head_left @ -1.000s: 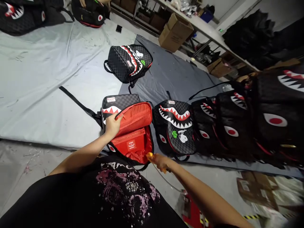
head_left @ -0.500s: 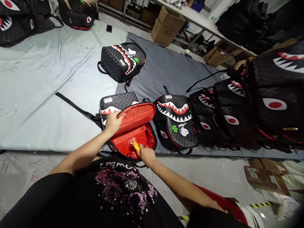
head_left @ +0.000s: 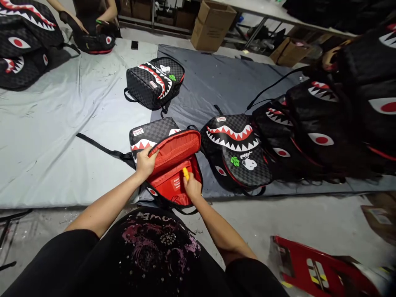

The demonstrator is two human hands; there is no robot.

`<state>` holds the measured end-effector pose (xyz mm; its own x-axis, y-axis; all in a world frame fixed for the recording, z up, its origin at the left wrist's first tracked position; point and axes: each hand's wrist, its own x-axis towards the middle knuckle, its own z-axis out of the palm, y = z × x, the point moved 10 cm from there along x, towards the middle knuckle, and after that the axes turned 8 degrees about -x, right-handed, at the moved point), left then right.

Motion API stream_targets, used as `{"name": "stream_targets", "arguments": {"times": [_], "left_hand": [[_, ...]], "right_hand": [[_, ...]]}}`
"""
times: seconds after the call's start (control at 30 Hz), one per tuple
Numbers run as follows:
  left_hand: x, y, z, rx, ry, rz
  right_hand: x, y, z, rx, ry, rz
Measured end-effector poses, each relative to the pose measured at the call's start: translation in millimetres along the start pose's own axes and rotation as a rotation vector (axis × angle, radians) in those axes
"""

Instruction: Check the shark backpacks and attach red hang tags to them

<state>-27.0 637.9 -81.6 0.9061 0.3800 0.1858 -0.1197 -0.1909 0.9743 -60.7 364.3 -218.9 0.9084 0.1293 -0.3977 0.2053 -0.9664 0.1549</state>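
A black checkered backpack (head_left: pixel 154 132) with a shark-mouth print lies open in front of me, its red lining (head_left: pixel 176 159) showing. My left hand (head_left: pixel 145 161) is closed on the edge of the opened flap and holds it up. My right hand (head_left: pixel 192 187) is inside the opening, closed on a small yellow object (head_left: pixel 186 173) that I cannot name. To the right lies a closed backpack of the same print (head_left: pixel 235 152). Another one (head_left: pixel 154 81) lies further back.
A row of black shark backpacks (head_left: pixel 324 123) piles up at the right. More bags (head_left: pixel 21 41) sit at the far left, where another person's hands (head_left: pixel 77 22) work on one. Cardboard boxes (head_left: pixel 212 22) stand at the back. A red object (head_left: pixel 312 270) lies on the floor at lower right.
My right hand has moved from the bag's lower right edge into the red interior with the yellow object. My left hand has kept hold of the flap. The view shifted left.
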Motion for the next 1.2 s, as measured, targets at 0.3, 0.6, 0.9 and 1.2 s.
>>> {"name": "stream_targets", "arguments": {"times": [0.3, 0.6, 0.9, 1.2], "left_hand": [[7.7, 12.1, -5.2, 0.009, 0.007, 0.102], [15.2, 15.4, -12.3, 0.066, -0.020, 0.183], [14.0, 8.9, -14.6, 0.075, -0.036, 0.180], [-16.3, 49.7, -14.2, 0.227, -0.058, 0.344]], "right_hand": [[1.7, -9.2, 1.8, 0.016, -0.005, -0.060], [-15.3, -22.4, -9.6, -0.014, -0.091, -0.173], [-68.9, 45.3, -41.8, 0.153, -0.049, 0.030], [-34.8, 14.2, -60.8, 0.086, -0.085, 0.080]]}}
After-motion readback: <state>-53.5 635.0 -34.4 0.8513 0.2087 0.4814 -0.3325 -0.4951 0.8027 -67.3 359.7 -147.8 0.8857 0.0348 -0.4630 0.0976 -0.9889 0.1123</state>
